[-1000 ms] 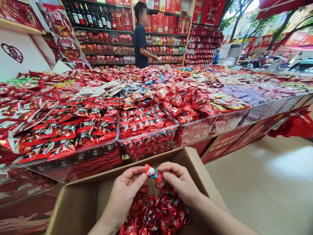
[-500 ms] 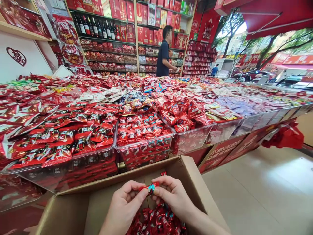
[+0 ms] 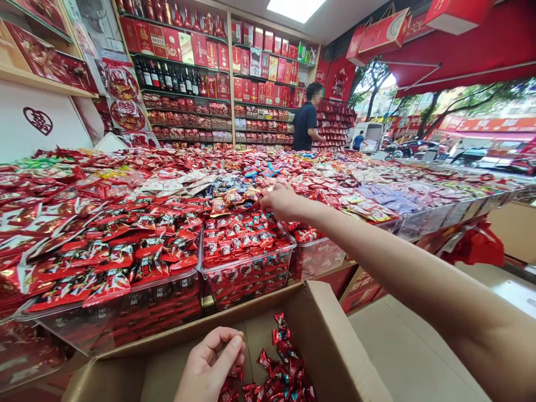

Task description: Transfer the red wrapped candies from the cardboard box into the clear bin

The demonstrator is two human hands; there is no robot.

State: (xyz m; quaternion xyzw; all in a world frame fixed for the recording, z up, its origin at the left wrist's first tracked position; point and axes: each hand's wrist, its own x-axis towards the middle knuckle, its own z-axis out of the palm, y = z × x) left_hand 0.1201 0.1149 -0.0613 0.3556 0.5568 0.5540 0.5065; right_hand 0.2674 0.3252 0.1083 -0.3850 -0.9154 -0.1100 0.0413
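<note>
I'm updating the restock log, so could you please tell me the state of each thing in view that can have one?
Cardboard box: open, partly filled with red wrapped candies.
Clear bin: lidless, heaped full of small packets.
Left hand: inside the box, fingers curled; whether it holds anything is unclear.
Right hand: stretched over the clear bin, fingers bent down; hold unclear.
Bottles: upright, in a row.
</note>
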